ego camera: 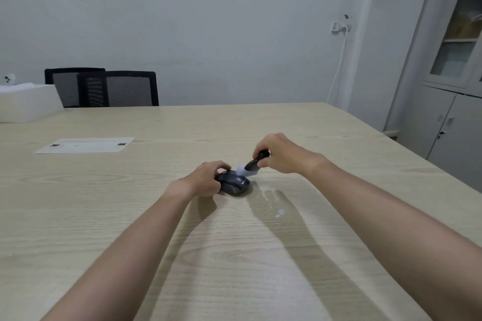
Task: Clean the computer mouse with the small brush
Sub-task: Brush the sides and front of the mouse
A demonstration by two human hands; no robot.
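Both of my bare forearms reached out over the pale wood-grain table [104, 216], throwing long soft shadows on it, and a small white scrap [279, 212] lay on the surface between them, nearer my right arm. At the far left edge of the table sat a white foam box [28, 103], with a small white object with dark spots showing just behind it. Near it, closer to me, a flat white plate [86, 145] with two small slots lay set into the tabletop. Behind the table two black mesh-backed chairs [104, 88] stood side by side against the plain grey-white wall. My left hand [206, 178] curled around the dark computer mouse [234, 185], thumb and fingers clamped on its sides, pinning it flat on the table at about the middle of the surface. My right hand [279, 152] pinched the black handle of the small brush [251, 164], which slanted down to the left so that its pale bristles touched the far top of the mouse. Farther right, a white charger [341, 26] sat in a wall socket, its white cable hanging down behind the table's edge. At the far right stood a tall grey cabinet [448, 101] with glass doors above and solid doors below.
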